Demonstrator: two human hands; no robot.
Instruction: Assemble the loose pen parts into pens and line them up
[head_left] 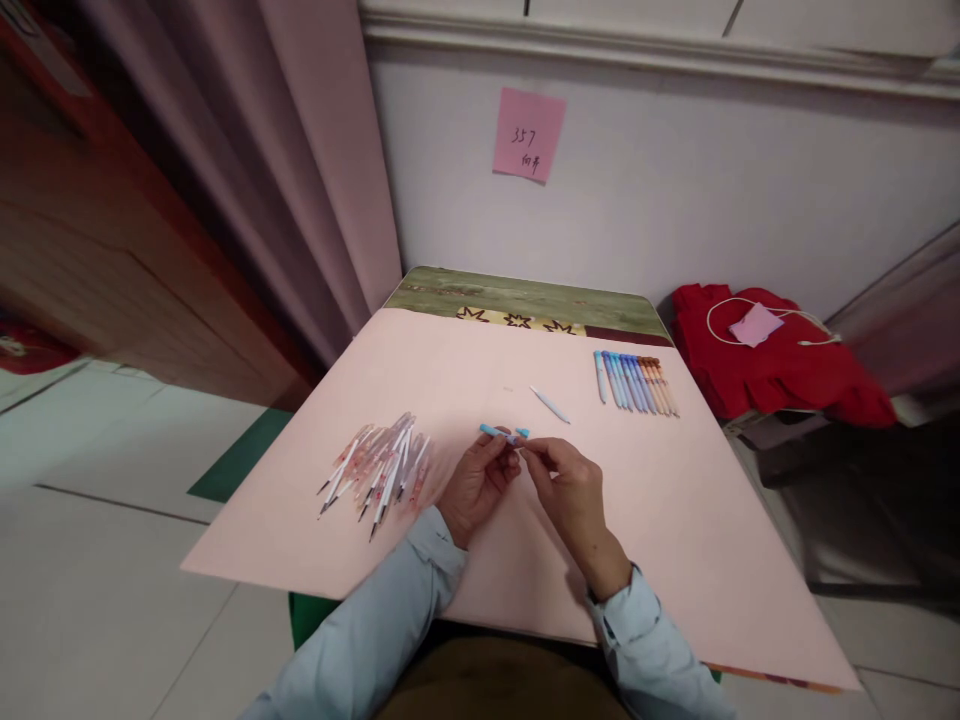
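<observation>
The person is sitting at a table (pixel 525 296) covered by a pink sheet (pixel 675 520), with both hands meeting near the sheet's middle. The left hand (pixel 480 485) is pinching a blue pen (pixel 493 432) between thumb and fingertips, the other fingers curling loosely under it. The pen is lying almost level just above the sheet, pointing left and slightly away. The right hand (pixel 571 490) is pinching a short blue piece (pixel 523 433) at the pen's right end, fingers pressed together around it; whether the piece is joined to the pen cannot be told. A white refill (pixel 550 404) is lying on the sheet just beyond the hands. A pile of pens (pixel 379 468) is lying near the left hand, and a neat row of pens (pixel 636 383) is lying well apart at the far right. A pink note (pixel 528 134) is sticking to the wall, and a red cloth (pixel 780 375) is lying beside the table.
</observation>
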